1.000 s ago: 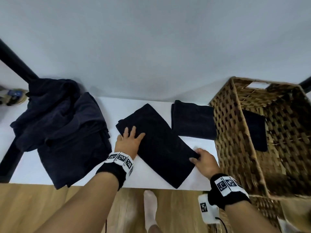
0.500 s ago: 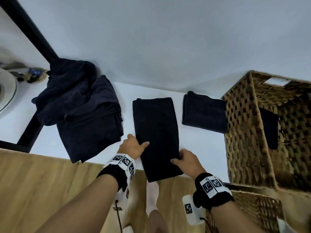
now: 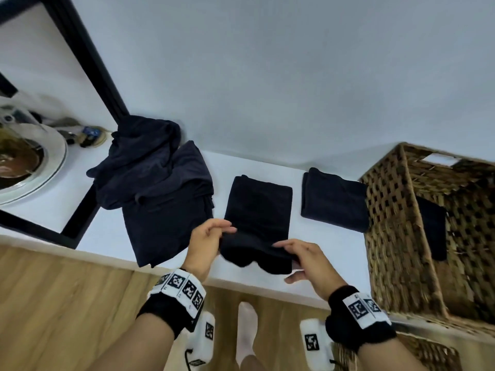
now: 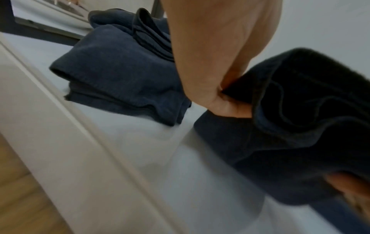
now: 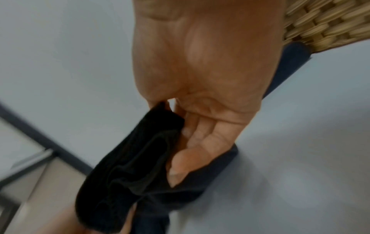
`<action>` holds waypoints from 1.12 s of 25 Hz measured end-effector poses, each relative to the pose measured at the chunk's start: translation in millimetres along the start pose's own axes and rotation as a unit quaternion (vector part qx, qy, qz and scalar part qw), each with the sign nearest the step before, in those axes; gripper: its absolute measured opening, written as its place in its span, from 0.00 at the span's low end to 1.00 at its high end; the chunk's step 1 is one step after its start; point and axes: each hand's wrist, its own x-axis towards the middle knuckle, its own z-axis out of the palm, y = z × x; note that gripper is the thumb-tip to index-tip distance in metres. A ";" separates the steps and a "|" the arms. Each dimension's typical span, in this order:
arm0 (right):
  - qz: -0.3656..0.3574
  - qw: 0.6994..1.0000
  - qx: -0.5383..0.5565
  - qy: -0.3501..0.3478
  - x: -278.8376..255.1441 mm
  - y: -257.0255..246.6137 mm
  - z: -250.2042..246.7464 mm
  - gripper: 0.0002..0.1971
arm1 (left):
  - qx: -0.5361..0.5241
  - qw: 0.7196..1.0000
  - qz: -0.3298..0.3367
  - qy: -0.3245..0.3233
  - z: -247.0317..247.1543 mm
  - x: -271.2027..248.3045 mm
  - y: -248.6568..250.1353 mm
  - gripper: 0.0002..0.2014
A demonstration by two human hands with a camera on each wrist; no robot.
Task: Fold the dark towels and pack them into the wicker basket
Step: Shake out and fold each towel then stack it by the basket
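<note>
A narrow black towel (image 3: 258, 207) lies lengthwise on the white table (image 3: 241, 162), its near end lifted off the surface. My left hand (image 3: 211, 236) pinches the near left corner (image 4: 240, 93). My right hand (image 3: 302, 257) pinches the near right corner (image 5: 160, 120). A folded dark towel (image 3: 333, 200) rests to the right, against the wicker basket (image 3: 396, 236). Inside the basket another dark towel (image 3: 434, 228) stands against the wall. A heap of unfolded navy towels (image 3: 152, 183) sits at the left.
A black frame post (image 3: 91, 62) rises behind the heap, with a round white appliance door (image 3: 34, 167) at far left. Wooden floor (image 3: 53, 303) and a socked foot (image 3: 247, 330) show below the table edge. A second wicker piece (image 3: 434, 354) sits under the basket.
The towel was turned from diagonal to lengthwise and pulled toward the table edge. Both hands, which held its near end flat, now pinch its corners and have raised that end.
</note>
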 end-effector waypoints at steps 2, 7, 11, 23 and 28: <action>0.016 0.995 0.088 -0.045 12.1 -20.6 -12.2 0.20 | -0.060 0.995 -0.011 -0.078 2.9 13.9 23.2 0.22; -0.021 0.999 0.007 0.045 73.6 -57.2 -29.3 0.06 | 0.114 0.990 0.066 -0.051 25.3 91.4 50.4 0.12; -0.006 0.980 -0.058 0.188 136.6 -55.9 -31.2 0.10 | 0.309 0.947 0.054 0.064 51.8 151.3 54.1 0.13; -0.115 0.907 -0.326 0.239 180.4 -25.6 -10.8 0.19 | 0.523 0.828 0.201 0.015 51.8 158.8 10.8 0.27; -0.020 0.927 -0.280 0.249 181.5 -34.0 -19.1 0.05 | 0.359 0.931 0.037 0.053 55.7 166.6 22.4 0.22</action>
